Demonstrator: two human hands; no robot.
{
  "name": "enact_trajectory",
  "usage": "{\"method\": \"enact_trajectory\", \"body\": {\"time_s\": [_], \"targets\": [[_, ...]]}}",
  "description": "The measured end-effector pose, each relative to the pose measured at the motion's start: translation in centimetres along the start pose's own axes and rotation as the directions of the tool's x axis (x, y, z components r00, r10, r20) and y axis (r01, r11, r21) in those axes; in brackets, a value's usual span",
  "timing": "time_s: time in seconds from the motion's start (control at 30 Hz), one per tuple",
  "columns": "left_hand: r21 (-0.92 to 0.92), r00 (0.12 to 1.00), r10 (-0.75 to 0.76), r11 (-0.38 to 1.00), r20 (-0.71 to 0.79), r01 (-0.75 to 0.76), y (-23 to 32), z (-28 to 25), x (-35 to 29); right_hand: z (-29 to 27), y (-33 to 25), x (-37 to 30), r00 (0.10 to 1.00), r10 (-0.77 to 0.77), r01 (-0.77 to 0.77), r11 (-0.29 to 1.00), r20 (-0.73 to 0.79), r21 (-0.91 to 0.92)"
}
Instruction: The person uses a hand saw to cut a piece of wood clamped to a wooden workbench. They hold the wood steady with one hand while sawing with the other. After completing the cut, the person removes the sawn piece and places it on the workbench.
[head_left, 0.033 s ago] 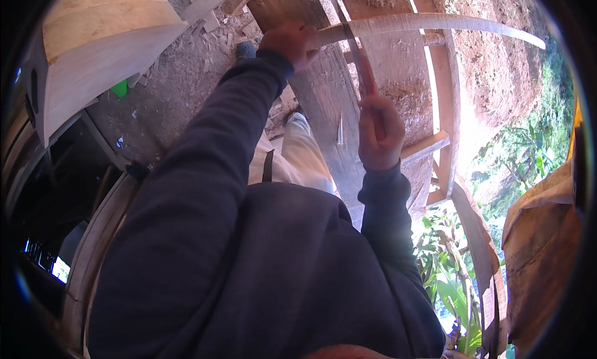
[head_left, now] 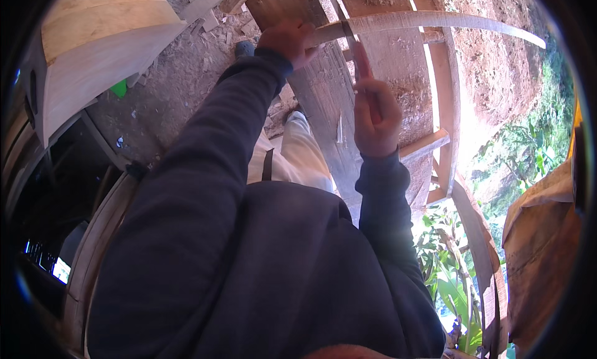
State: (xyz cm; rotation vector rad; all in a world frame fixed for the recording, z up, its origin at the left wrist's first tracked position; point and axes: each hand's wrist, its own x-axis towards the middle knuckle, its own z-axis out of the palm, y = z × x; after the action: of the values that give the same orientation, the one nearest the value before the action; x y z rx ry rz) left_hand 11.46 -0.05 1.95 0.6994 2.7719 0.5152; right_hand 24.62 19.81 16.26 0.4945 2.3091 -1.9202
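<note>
A long pale wooden strip reaches from the top middle toward the upper right, bowed by the lens. My left hand is closed round its left end and rests over a wide wooden plank. In my right hand is the red handle of a handsaw, fingers wrapped round it. Its narrow dark blade crosses the strip just right of my left hand and runs away from me past the strip's far edge. How deep the blade sits in the wood cannot be made out.
Wooden crossbars and a frame stand right of the plank. A large pale wooden box-like piece is at upper left, with wood scraps on the dirt floor. Brown sheeting hangs at far right, near green plants.
My right hand has pushed the handsaw a little away from me, toward the strip. My left hand and the strip have stayed nearly still.
</note>
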Motion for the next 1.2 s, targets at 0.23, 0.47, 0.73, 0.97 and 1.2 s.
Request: {"method": "enact_trajectory", "body": {"time_s": [0.23,0.47,0.73,0.97,1.2], "targets": [[0.002,0.986,0.092,0.996,-0.136,-0.092,-1.1,1.0,-0.2,0.4,-1.9,0.8,0.999,0.026,-0.025,0.999,0.023,-0.043],[-0.055,0.993,0.067,0.996,-0.100,-0.073,-0.8,0.0,-0.4,1.5,-2.6,3.2,0.999,0.046,-0.046,0.999,0.002,-0.008],[-0.056,0.995,0.077,0.995,-0.059,-0.081,-0.7,0.1,0.0,3.9,1.9,6.6,0.984,-0.173,0.167,0.978,-0.036,-0.126],[-0.037,0.997,0.054,0.998,-0.057,-0.056,-0.7,-0.3,-0.3,-1.8,-2.2,-5.5,1.000,-0.005,0.007,0.997,0.021,-0.078],[-0.025,0.996,0.054,0.998,-0.069,-0.056,-0.5,0.8,-0.2,-0.4,-0.5,-3.2,1.000,-0.019,0.020,0.998,0.023,-0.060]]}}
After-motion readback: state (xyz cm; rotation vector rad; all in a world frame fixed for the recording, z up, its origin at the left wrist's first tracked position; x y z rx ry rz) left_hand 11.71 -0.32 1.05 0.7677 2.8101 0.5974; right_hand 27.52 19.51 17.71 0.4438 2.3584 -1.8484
